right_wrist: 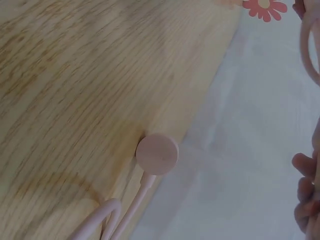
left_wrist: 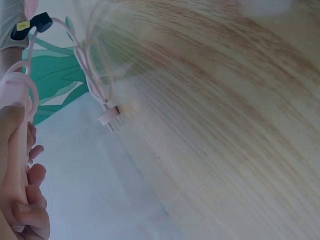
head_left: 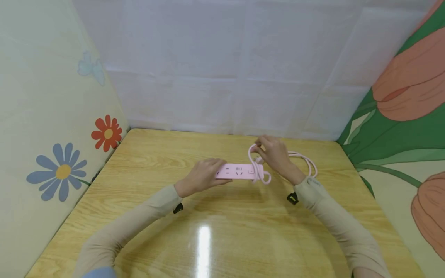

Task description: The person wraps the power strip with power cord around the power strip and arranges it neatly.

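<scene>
A pink power strip (head_left: 240,171) is held up over the table, socket face toward the head camera. My left hand (head_left: 203,175) grips its left end, thumb along one side and fingers round the other, as the left wrist view shows. Pink cord (head_left: 255,170) is looped round the strip's right end. With thumb and fingertips, my right hand (head_left: 274,154) pinches a raised loop of that cord above the strip. Behind the strip, the round plug (right_wrist: 157,154) rests on the table near its far edge, and its metal pins show in the left wrist view.
The wooden table (head_left: 222,216) ends at a pale cloth backdrop (head_left: 208,77). More cord (head_left: 309,160) curves across the tabletop behind the right wrist. Flower-printed panels (head_left: 62,116) stand along both sides. A dark wrist device (head_left: 292,199) hangs under the right sleeve.
</scene>
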### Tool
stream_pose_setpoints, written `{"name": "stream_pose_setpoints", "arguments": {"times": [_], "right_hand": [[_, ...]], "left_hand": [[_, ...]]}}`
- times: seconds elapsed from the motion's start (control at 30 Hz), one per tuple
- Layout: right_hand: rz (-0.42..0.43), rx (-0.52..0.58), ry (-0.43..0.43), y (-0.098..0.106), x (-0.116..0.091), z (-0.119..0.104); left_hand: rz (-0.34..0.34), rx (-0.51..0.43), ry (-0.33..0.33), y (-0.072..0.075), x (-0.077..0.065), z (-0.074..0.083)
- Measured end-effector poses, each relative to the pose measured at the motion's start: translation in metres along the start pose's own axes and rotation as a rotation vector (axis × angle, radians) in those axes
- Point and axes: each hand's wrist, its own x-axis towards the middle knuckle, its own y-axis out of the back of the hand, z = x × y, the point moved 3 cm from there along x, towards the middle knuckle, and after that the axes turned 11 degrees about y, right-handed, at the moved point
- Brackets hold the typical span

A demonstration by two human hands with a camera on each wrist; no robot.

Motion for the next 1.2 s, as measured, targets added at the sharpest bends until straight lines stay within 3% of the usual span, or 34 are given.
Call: {"name": "stream_pose_setpoints", "arguments": {"times": [0.17, 0.37, 0.7, 0.87, 1.1, 1.2], "right_hand": [[-0.080, 0.045, -0.014, -0.003, -0.001, 0.001], [-0.113, 0.092, -0.037, -0.004, -0.003, 0.002], [-0.158, 0.175, -0.033, -0.008, -0.004, 0.004], [-0.172, 0.216, -0.135, -0.010, -0.001, 0.002], [-0.233, 0.188, -0.330, -0.012, -0.002, 0.008], [-0.242, 0.203, -0.360, -0.012, -0.003, 0.009]], "left_hand": [[0.031, -0.039, 0.017, 0.001, 0.004, 0.001], [0.040, -0.063, 0.009, 0.004, 0.004, 0.002], [0.047, -0.041, -0.051, 0.001, 0.000, 0.005], [0.065, -0.057, -0.071, 0.001, 0.002, 0.008], [0.091, -0.083, -0.086, 0.003, 0.004, 0.010], [0.090, -0.080, -0.080, 0.004, 0.005, 0.009]]}}
